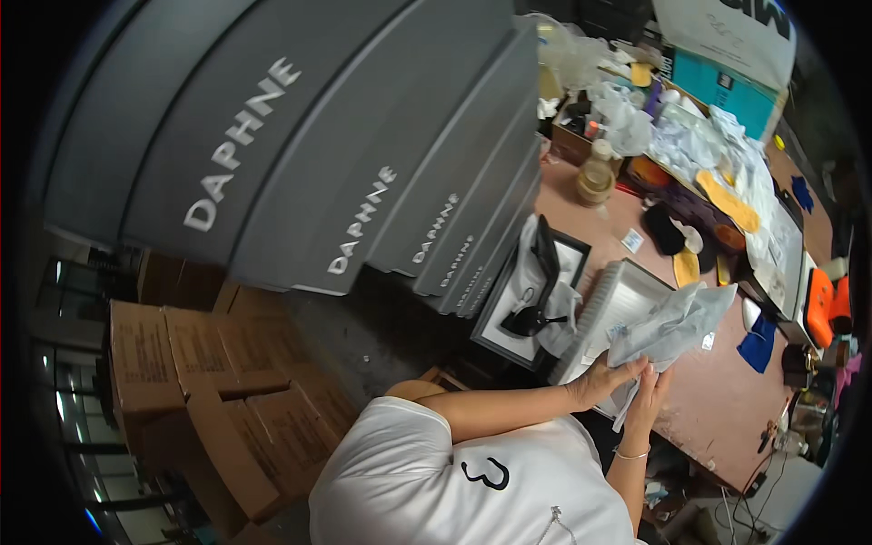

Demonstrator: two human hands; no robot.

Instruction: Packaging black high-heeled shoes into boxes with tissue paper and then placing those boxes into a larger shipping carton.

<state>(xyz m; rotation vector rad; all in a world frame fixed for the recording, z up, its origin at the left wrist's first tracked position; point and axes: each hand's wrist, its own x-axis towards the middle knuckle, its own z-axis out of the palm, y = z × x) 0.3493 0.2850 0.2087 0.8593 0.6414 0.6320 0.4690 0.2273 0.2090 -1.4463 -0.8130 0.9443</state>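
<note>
Both of my hands are closed on a bundle of white tissue paper (668,329) over the near part of the table. My left hand (604,380) grips its lower left side, and my right hand (649,398) presses in from the right, thumbs close together. Whatever the paper wraps is hidden. Just beyond my left hand lies a white ribbed box part (627,295), partly covered by the bundle. Farther left, an open dark-rimmed shoebox (574,250) holds a black strappy shoe (545,272) among crumpled tissue paper.
Tall stacks of grey shoeboxes (391,136) rise at the left, above brown cartons (227,363). Along the back of the reddish table (718,400) lie a glue jar (596,177), yellow insoles (727,202), a blue cloth (757,345) and heaped white paper. Cables (754,500) hang at the lower right.
</note>
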